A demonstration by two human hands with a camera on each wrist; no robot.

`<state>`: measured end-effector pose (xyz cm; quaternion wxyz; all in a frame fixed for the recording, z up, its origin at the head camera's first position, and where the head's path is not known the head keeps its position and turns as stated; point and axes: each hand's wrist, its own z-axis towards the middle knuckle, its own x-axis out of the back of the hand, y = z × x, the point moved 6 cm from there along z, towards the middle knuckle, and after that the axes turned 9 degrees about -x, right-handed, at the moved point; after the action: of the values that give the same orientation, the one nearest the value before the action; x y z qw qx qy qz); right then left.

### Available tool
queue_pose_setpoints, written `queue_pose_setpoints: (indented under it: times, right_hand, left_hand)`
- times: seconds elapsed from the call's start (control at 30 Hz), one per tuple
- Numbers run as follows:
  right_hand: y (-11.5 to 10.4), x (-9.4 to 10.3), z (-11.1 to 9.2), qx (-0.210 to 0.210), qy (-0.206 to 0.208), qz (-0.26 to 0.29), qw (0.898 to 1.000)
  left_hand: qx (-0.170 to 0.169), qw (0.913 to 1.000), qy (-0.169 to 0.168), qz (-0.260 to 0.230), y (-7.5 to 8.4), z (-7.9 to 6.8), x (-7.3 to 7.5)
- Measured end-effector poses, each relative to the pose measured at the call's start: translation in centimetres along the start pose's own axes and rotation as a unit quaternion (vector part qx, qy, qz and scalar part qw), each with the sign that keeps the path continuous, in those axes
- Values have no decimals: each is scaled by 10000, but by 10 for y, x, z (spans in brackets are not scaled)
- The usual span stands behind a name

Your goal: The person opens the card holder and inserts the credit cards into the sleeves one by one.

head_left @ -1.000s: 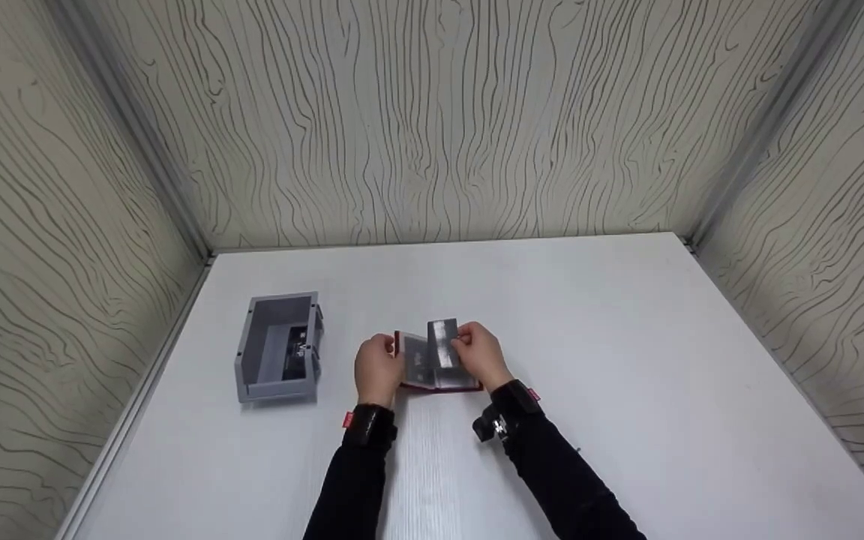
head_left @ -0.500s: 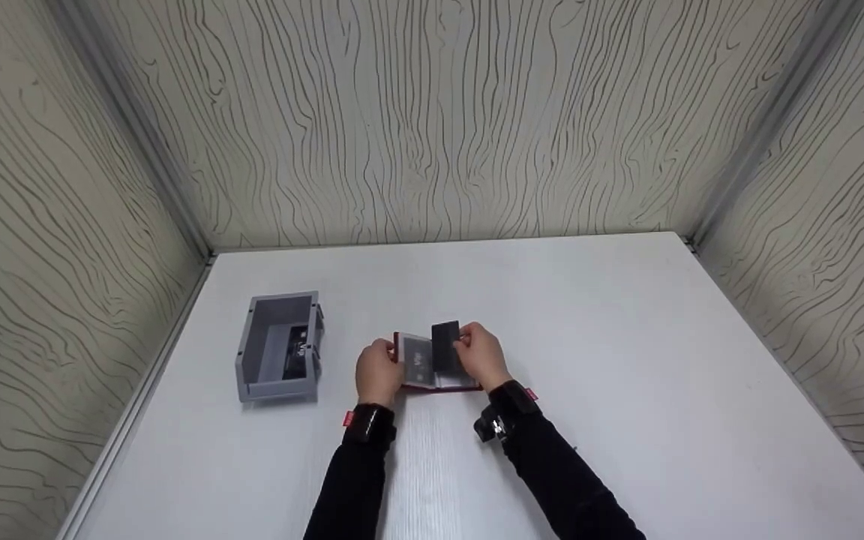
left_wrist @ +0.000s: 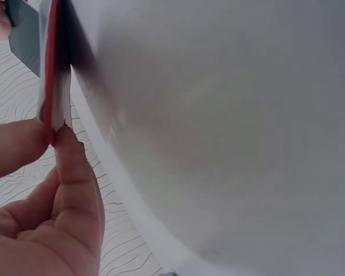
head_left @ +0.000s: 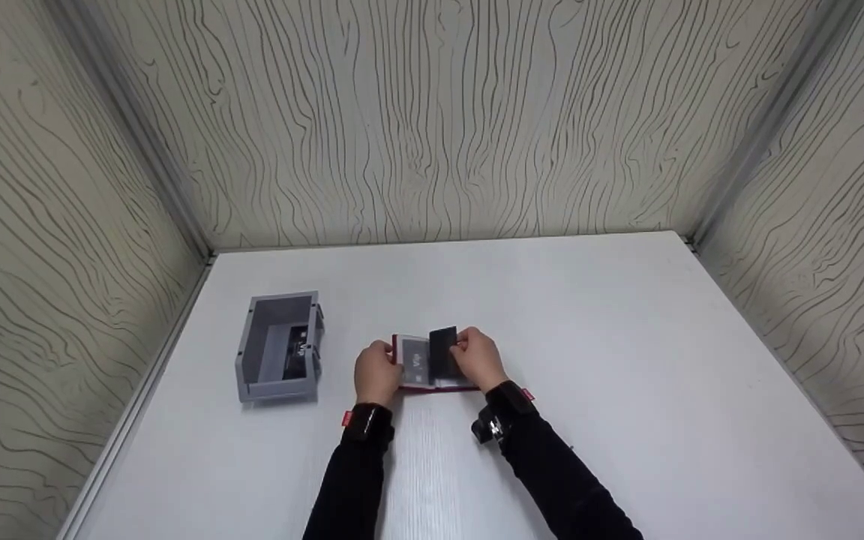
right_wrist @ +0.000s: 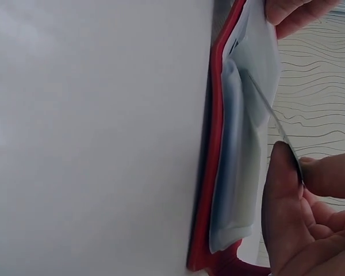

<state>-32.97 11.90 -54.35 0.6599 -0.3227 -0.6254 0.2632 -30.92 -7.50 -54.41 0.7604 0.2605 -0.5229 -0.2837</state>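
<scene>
A red card holder (right_wrist: pixel 215 132) with clear plastic sleeves lies spread on the table between both hands. The left hand (head_left: pixel 377 373) pinches its left cover between thumb and fingers, as the left wrist view shows. A grey card with pale lettering (head_left: pixel 416 361) sits in the left sleeve. The right hand (head_left: pixel 479 358) pinches a dark card (head_left: pixel 443 352) by its right edge. In the right wrist view that card, seen edge-on, slants toward the sleeves, its far edge close to the fold; whether it is inside a sleeve I cannot tell.
A grey plastic bin (head_left: pixel 252 382) stands on the left of the white table (head_left: pixel 627 360), with a black lettered card (head_left: pixel 295 352) inside. Wood-patterned panels (head_left: pixel 432 127) enclose the table at the back and sides.
The dark card in the right hand has tilted, losing its bright glare, and has come slightly lower toward the card holder. The left hand has kept its grip on the cover.
</scene>
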Motion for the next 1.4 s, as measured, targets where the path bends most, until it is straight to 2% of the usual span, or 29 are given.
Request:
queue_pose_setpoints:
  times: [0.37,0.53,0.8,1.1,1.4]
  right_hand:
    - [0,-4,-2,-149,-113,-154,9997]
    - [0,-7,-2,-205,-180,-255,9993]
    - [0,-8,-2,-120,-73,-464,9988]
    - [0,-10,-1,-148,-4,-564,9983]
    - [-1,-13,0,-257,-111,-684,9973]
  left_hand:
    - [-168,9998,54,5,1,0,1]
    - [-122,9999,39,-9,0,0,1]
    - [44,9999,0,-94,-2,0,-1]
    - [-59,9999,34,-88,-3,0,-2]
    - [-5,10000,3,-94,-2,-1,0]
